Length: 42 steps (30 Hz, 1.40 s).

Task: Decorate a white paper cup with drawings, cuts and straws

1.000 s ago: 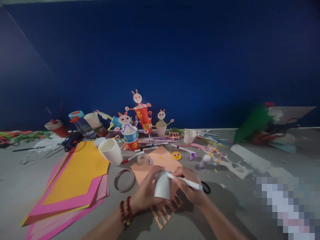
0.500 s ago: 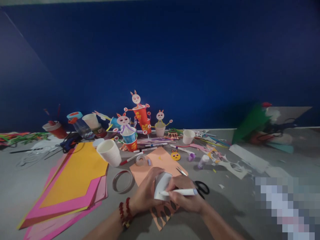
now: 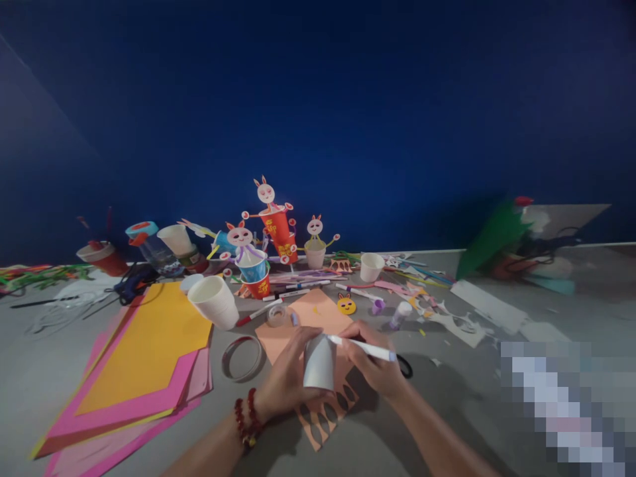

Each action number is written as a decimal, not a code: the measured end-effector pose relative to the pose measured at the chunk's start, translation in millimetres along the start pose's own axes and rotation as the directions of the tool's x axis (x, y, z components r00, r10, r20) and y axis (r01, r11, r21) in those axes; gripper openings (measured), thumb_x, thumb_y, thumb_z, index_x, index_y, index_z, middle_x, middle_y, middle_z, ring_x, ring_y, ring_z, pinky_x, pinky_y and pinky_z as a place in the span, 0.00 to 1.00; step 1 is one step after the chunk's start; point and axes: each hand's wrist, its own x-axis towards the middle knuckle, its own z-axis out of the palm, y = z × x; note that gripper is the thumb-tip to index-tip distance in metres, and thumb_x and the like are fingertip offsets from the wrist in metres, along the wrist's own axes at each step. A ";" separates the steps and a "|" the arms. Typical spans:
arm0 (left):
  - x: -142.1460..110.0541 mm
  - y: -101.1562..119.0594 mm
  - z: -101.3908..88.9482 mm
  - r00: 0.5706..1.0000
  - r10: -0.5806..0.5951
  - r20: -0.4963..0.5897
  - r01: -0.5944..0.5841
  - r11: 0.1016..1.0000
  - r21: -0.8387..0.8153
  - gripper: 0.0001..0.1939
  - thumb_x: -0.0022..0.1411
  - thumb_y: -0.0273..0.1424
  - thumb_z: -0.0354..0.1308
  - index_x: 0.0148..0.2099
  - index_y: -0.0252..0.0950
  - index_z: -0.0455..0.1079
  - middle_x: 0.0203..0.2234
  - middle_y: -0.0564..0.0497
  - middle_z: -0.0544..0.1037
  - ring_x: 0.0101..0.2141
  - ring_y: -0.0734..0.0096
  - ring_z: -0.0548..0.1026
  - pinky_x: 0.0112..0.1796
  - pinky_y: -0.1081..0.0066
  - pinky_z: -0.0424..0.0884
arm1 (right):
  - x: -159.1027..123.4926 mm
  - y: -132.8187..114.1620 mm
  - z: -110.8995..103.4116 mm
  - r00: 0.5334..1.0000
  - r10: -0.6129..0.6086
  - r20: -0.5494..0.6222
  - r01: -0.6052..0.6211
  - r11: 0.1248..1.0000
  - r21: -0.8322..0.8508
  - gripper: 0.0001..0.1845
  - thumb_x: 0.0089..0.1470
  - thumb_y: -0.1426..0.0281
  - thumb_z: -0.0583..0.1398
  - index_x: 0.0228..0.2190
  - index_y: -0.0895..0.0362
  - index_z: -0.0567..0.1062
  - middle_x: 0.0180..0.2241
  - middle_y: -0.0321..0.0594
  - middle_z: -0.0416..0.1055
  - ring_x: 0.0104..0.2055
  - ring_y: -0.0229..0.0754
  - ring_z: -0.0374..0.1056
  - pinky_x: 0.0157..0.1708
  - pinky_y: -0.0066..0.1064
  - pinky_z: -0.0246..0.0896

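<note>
My left hand (image 3: 288, 371) is wrapped round a white paper cup (image 3: 318, 363), held with its wide rim toward me. In my right hand (image 3: 375, 361) is a white marker (image 3: 368, 348), its tip at the cup's far, narrow end. Any line drawn on the cup is too faint to make out. Beneath both hands lies a peach paper sheet (image 3: 318, 308) with petal-shaped holes cut along its near edge. Black-handled scissors (image 3: 405, 366) lie mostly hidden behind my right hand. A yellow paper bunny head (image 3: 346, 304) rests just past the sheet.
Coloured paper sheets (image 3: 149, 344) are stacked at left, beside a tape roll (image 3: 242, 358) and a larger white cup (image 3: 214, 301). Bunny cup figures (image 3: 275, 225) stand at the back. A glue stick (image 3: 400, 315) and paper scraps (image 3: 462, 328) lie at right.
The marker tip went from the cup's far end down to near its rim, then back up to the far end. The scissors showed more half a second ago.
</note>
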 end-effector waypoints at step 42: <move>-5.6 -7.1 -0.6 0.999 -0.008 -0.042 0.007 0.999 -0.039 0.47 0.45 0.49 0.71 0.62 0.41 0.56 0.56 0.40 0.67 0.55 0.46 0.67 0.55 0.51 0.66 | -1.6 1.7 -1.8 0.989 -0.034 0.143 0.025 0.998 0.058 0.15 0.62 0.64 0.56 0.24 0.55 0.70 0.19 0.33 0.70 0.22 0.37 0.66 0.25 0.27 0.59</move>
